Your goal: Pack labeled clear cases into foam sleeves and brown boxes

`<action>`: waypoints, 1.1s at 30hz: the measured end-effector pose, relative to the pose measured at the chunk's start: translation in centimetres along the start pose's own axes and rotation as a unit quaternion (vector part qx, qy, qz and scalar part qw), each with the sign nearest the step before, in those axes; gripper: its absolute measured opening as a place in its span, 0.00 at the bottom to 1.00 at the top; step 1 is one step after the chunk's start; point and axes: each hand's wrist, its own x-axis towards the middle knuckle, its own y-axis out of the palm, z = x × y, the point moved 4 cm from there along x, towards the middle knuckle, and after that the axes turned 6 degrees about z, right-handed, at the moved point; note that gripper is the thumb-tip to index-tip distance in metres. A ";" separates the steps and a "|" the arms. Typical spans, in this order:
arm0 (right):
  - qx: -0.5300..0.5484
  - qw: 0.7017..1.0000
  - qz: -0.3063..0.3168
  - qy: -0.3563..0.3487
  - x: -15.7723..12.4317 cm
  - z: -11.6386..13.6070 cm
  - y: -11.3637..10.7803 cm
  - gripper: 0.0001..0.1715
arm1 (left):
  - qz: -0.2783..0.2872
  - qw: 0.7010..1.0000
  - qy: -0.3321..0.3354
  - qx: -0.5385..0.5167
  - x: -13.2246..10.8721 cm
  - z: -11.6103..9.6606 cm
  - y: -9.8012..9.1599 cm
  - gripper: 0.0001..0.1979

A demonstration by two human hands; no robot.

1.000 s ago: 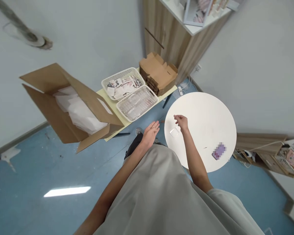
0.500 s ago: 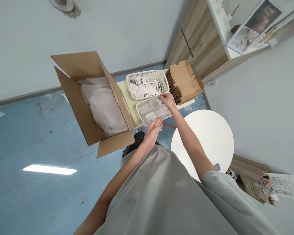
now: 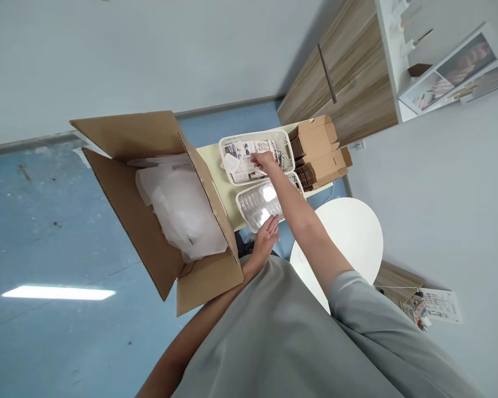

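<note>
My right hand (image 3: 263, 161) is over the far white basket (image 3: 255, 134), its fingers bent together just above or on the printed papers (image 3: 243, 150). Whether a paper is between the fingertips is too small to make out. At the near edge of the closer white basket (image 3: 249, 225) is my left hand (image 3: 266, 237), fingers stretched out and nothing in it. That closer basket holds several clear plastic packs (image 3: 255, 203). My right forearm passes over its right part and hides some of it.
Left of the baskets, an open cardboard box (image 3: 128, 221) holds white translucent sheets or bags (image 3: 182, 204). Folded brown cartons (image 3: 315, 146) stand at the table's (image 3: 209, 157) right end. A round white table (image 3: 348, 232) stands at right, beyond it a wood-fronted cabinet (image 3: 348, 72).
My right hand has moved from the closer basket's far edge to the papers in the far basket. My left hand stays by the closer basket. The whole view has shifted slightly.
</note>
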 end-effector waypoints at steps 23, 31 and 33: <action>0.023 0.979 -0.018 -0.202 -7.9 -6.4 -10.1 0.16 | 0.043 0.994 -0.036 0.091 -0.4 2.8 2.3 0.47; -0.072 0.960 0.028 -0.269 -17.5 -19.6 -21.4 0.06 | 0.036 0.980 -0.051 0.187 -2.5 7.8 5.6 0.46; -0.099 0.956 0.055 -0.270 -20.1 -23.7 -23.5 0.04 | 0.037 0.972 -0.057 0.225 -2.7 9.9 5.9 0.45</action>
